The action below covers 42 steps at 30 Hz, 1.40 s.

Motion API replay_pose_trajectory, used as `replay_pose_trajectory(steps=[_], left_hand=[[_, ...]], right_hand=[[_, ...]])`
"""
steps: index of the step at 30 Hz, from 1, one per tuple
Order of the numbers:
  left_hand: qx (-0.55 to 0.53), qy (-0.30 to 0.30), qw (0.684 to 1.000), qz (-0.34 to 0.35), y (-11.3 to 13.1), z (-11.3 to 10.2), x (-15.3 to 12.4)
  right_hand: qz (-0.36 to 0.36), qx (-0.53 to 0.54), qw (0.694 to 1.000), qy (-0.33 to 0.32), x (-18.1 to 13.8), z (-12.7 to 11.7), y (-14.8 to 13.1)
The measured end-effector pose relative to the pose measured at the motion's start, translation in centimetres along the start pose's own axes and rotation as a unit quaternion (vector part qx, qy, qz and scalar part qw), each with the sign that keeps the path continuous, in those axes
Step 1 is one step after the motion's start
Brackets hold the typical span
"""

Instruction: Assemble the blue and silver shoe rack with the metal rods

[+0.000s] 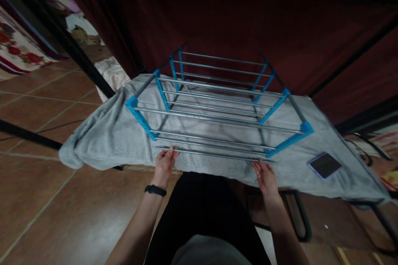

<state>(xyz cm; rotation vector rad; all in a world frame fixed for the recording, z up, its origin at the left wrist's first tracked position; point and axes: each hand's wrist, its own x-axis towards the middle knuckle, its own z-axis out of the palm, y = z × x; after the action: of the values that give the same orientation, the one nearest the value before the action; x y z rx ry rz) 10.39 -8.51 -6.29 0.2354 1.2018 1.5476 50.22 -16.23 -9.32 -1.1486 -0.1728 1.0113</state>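
Observation:
My left hand (166, 161), with a black band on its wrist, pinches a thin metal rod (214, 155) near its left end. Close to the other end of the same rod, my right hand (263, 174) has its fingers closed on it. The rod lies level along the front edge of the grey cloth. Just beyond it stands a rack of metal tubes (217, 119) with blue plastic joints (142, 121) at both sides. Several crossbars run between those joints, roughly parallel to the rod.
A grey blanket (102, 132) covers the bench under the rack. On its right side lies a phone (325, 165). Dark red curtain (217, 16) hangs behind. Black metal poles (77, 54) slant at the left. Below, the floor is brown tile (40, 198).

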Motion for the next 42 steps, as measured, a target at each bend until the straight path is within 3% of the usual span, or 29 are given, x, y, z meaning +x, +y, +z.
replay_pose_trajectory(steps=[21, 31, 36, 42], left_hand=[[0.044, 0.019, 0.999, -0.006, 0.3, -0.2, 0.7], [0.057, 0.035, 0.997, -0.049, 1.1, 0.6, 0.4], [0.065, 0.022, 0.993, -0.091, 0.5, 1.8, -0.7], [0.045, -0.011, 0.992, -0.117, -1.8, 4.2, -2.5]], right_hand=[[-0.015, 0.013, 0.999, -0.042, -0.6, 2.2, 1.1], [-0.017, 0.026, 0.998, -0.060, -1.4, 2.2, 0.8], [-0.020, 0.031, 0.998, -0.060, -1.7, 2.3, 0.8], [-0.012, 0.033, 0.998, -0.059, -1.7, 2.3, 0.6]])
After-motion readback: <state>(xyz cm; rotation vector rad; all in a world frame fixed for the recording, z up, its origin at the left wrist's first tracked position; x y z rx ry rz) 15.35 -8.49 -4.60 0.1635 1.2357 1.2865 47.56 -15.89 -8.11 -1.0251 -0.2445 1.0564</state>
